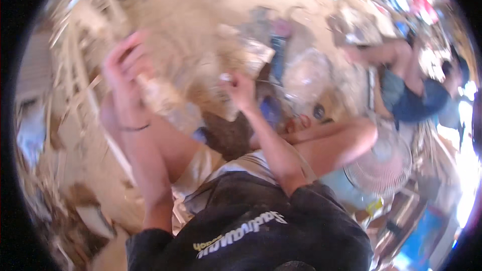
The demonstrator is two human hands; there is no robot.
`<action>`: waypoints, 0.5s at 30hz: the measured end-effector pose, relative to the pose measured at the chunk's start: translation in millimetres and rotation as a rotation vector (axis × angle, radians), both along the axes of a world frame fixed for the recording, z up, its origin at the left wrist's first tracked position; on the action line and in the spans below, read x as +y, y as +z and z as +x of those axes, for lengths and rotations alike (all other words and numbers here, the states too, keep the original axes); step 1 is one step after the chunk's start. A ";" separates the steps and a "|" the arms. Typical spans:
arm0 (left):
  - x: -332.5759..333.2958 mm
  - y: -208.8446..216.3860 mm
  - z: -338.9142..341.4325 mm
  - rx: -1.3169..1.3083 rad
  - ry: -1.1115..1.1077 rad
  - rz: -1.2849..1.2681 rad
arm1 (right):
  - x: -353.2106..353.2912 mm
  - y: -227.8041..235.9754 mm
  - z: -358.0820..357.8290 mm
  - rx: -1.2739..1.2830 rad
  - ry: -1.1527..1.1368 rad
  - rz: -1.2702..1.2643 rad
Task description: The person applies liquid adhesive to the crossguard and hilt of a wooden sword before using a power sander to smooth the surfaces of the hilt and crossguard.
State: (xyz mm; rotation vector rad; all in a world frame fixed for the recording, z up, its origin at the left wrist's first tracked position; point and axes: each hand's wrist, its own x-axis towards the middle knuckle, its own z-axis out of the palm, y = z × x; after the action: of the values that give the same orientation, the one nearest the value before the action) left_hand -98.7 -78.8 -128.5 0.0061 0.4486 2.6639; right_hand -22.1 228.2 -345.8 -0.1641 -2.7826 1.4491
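Two bare hands work above the floor in front of a seated person, and blur softens every edge from where I stand. The left hand is raised, its fingers bent and spread a little; I cannot tell whether they grasp anything. Just beside it, toward the person's middle, is a pale brown piece, too smeared to identify. The right hand is lower and nearer the centre, thumb and fingers drawn together in a pinch on a small white thing at their tips.

A thin dark band circles the left wrist. The person wears a dark shirt with pale lettering and light shorts, knees bent outward. Between the legs lies dark brown cloth. Beyond the right hand are a crumpled clear plastic bag and a long blue thing; near the right leg sits a dark ring.

Beside the right knee stands a round fan. Farther right, a second person sits bare-legged in dark clothing. Along the left, thin wooden strips lie heaped on the sandy-coloured floor.
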 end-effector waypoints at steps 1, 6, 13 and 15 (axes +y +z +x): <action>6.0 -1.0 -4.0 -0.006 -0.011 0.084 | 12.3 -2.6 -1.6 0.054 -0.016 0.014; 5.8 -3.2 4.1 -0.093 0.261 -0.214 | 70.9 26.7 -11.6 0.229 -0.507 -0.184; 20.4 -13.1 3.4 -0.291 0.306 -0.827 | 299.5 -75.5 33.3 -0.396 -1.276 0.838; 6.3 -24.8 5.2 -0.352 0.399 -1.043 | 313.7 -100.9 52.5 -0.932 -0.751 0.954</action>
State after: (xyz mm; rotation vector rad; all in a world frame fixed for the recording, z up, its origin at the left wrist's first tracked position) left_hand -93.5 -72.4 -153.3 -0.9125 1.7674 2.3568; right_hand 30.4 542.0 -446.7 -1.9208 -2.9538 -0.2584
